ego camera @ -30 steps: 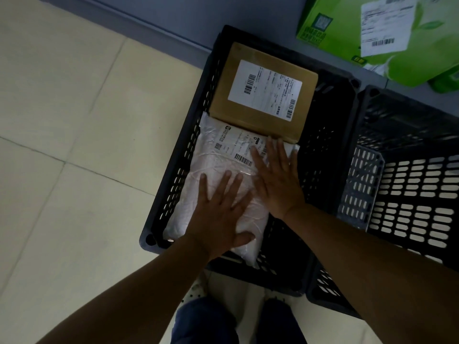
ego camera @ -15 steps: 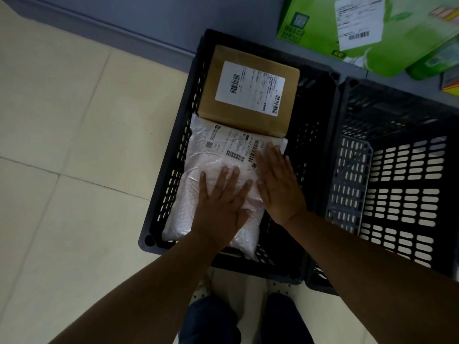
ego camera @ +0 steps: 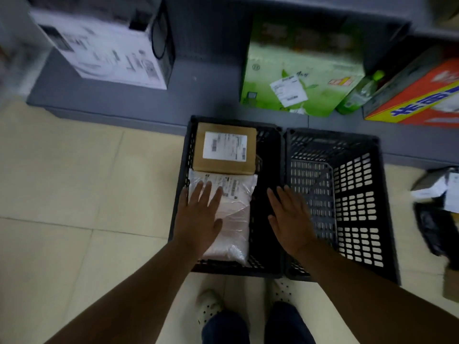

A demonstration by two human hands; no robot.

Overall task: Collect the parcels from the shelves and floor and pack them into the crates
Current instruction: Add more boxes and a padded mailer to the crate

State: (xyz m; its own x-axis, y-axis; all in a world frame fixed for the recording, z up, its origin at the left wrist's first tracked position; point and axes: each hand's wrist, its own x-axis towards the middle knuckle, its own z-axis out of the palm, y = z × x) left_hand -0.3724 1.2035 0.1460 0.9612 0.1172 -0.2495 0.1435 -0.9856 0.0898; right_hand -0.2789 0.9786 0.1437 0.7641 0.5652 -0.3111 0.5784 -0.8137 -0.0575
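Far left on the low shelf (ego camera: 119,100), a white printed box (ego camera: 104,43). Below it, pale tiled floor (ego camera: 74,182). Toward the middle, left crate (ego camera: 185,155) holding two parcels: brown cardboard box (ego camera: 224,147) at the far end, white padded mailer (ego camera: 231,219) just in front, touching it. Left hand (ego camera: 198,219) flat over the mailer with fingers spread and straight, gripping nothing; whether pressed down or lifted clear, impossible to say. Right hand (ego camera: 290,219) likewise spread and unclenched, holding nothing, over the divide between the two crates. Right crate (ego camera: 372,199) beside it, with no parcel visible inside. Behind, on the shelf, green carton (ego camera: 298,78) with a label, then an orange and yellow carton (ego camera: 417,95). Far right on the floor, dark bagged parcels (ego camera: 437,207), blurred. Step judged: mailer settled, placing finished. Next move probably called for a reach to a shelf carton or a floor parcel, then a two-handed lift into the right crate.
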